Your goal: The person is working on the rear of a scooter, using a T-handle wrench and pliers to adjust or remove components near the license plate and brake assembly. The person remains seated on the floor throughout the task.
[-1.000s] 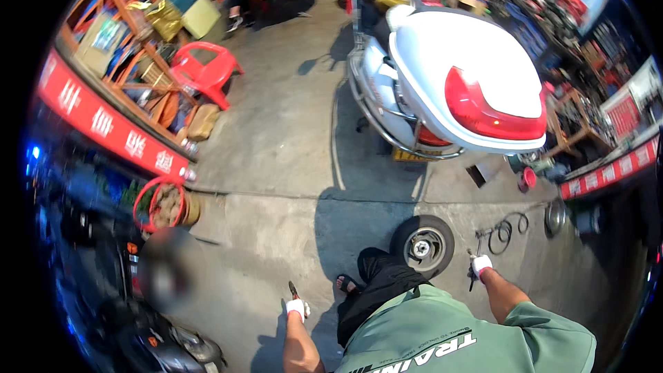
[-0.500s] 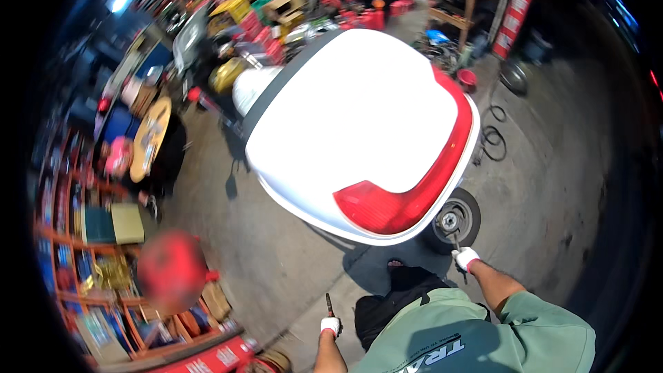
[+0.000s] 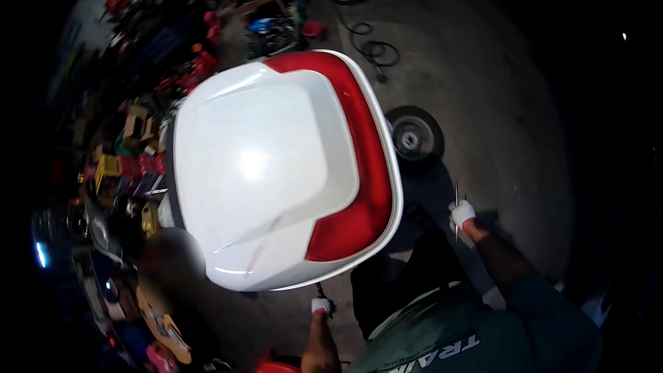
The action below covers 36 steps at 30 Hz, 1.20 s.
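Note:
My right hand [image 3: 463, 214], in a white glove with a pink cuff, is closed around a slim metal rod-shaped tool [image 3: 456, 190] that sticks out on both sides of the fist. Past it, a wheel with a black tyre [image 3: 416, 138] stands at the right side of a white top case [image 3: 248, 159] with a red reflector band [image 3: 369, 166]. At the near edge of the case is my left hand [image 3: 320, 306], also gloved. Its fingers are closed on a dark slim tool [image 3: 320, 291], whose exact kind is too small to make out.
A black hose [image 3: 378, 52] lies coiled on the floor beyond the wheel. At the far left stand a yellow crate [image 3: 108, 171], cardboard boxes [image 3: 138, 123] and a crowded pile of parts. A red bucket [image 3: 314, 30] is at the back, and a red object [image 3: 277, 362] lies at the lower edge.
The view has turned to the right and darkened, so the case and wheel sit further left. My right hand and its tool are now apart from the wheel; my left hand is closer to the case.

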{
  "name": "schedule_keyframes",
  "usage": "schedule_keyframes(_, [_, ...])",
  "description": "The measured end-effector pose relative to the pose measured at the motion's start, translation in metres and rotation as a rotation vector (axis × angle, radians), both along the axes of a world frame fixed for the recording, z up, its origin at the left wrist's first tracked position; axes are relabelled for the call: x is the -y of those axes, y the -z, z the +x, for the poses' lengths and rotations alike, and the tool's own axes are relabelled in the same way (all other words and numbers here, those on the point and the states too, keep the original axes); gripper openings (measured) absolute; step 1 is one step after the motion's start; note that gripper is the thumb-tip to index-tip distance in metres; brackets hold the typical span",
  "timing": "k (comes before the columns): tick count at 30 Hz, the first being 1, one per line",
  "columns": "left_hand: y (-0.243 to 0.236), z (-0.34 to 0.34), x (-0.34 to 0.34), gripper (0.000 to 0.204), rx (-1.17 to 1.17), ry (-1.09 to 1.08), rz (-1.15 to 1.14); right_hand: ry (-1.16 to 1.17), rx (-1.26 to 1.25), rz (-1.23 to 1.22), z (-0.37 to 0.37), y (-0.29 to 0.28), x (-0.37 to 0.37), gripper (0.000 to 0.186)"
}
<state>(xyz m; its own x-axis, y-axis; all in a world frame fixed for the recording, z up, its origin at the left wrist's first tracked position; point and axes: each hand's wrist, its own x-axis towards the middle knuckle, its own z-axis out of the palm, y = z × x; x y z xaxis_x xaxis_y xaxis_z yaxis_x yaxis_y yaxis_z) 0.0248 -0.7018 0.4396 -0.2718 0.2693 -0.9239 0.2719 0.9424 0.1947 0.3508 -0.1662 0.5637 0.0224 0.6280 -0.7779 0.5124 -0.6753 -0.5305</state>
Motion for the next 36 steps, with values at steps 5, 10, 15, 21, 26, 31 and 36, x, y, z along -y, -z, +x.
schedule_keyframes(5, [-0.050,-0.069,-0.070,0.019,-0.038,-0.622,-0.100,0.371,-0.177,-0.047,0.024,0.011,0.061,0.008])
schedule_keyframes(10, [-0.068,-0.089,-0.121,0.011,-0.007,-0.627,-0.140,0.563,-0.312,-0.205,0.011,0.071,0.117,0.008])
schedule_keyframes(15, [-0.024,-0.086,-0.135,0.018,-0.084,-0.325,-0.199,0.647,-0.397,-0.301,0.016,0.155,0.143,0.009])
schedule_keyframes(21, [0.104,-0.141,-0.107,0.018,-0.116,-0.295,-0.379,0.291,-0.295,-0.199,-0.011,0.290,0.131,0.018])
schedule_keyframes(26, [0.255,-0.140,-0.166,0.015,0.045,-0.395,-0.205,0.554,-0.573,-0.190,-0.054,0.406,0.081,0.017])
schedule_keyframes(31, [0.355,-0.148,-0.191,0.034,0.138,-0.473,-0.053,0.452,-0.766,-0.097,-0.150,0.517,0.057,0.015])
schedule_keyframes(36, [0.398,-0.147,-0.215,0.044,0.290,-0.598,0.132,0.388,-0.733,0.036,-0.224,0.611,0.063,0.016])
